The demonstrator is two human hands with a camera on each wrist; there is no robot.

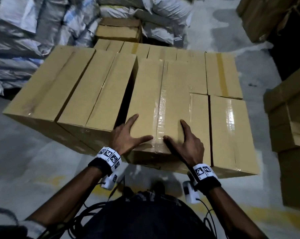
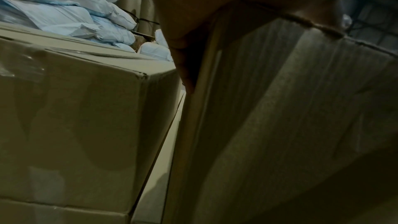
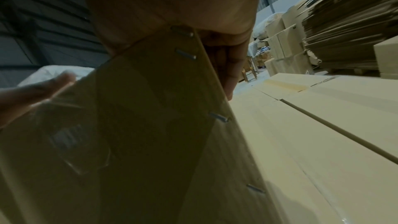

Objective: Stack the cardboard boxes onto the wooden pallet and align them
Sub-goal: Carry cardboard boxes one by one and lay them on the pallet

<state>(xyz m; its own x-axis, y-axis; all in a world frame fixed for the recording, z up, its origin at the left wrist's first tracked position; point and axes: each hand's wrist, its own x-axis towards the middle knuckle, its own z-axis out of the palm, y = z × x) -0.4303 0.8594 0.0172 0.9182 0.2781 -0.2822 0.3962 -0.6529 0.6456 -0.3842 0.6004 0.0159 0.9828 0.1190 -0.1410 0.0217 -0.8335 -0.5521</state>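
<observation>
The cardboard boxes (image 1: 101, 87) were plain tan, their seams glossy with clear tape (image 1: 160, 107). At ten o'clock lay white and pale-blue sacks (image 1: 25, 31). Both wristbands (image 1: 109, 155) bore black-and-white square markers over black straps. The floor (image 1: 25, 152) was mottled grey with yellow streaks.

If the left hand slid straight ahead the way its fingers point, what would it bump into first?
Probably nothing soon: the left hand lies flat on the tan taped cardboard box, fingers pointing along its top. Beyond the far edge sit more tan cardboard boxes, seemingly lower.
</observation>
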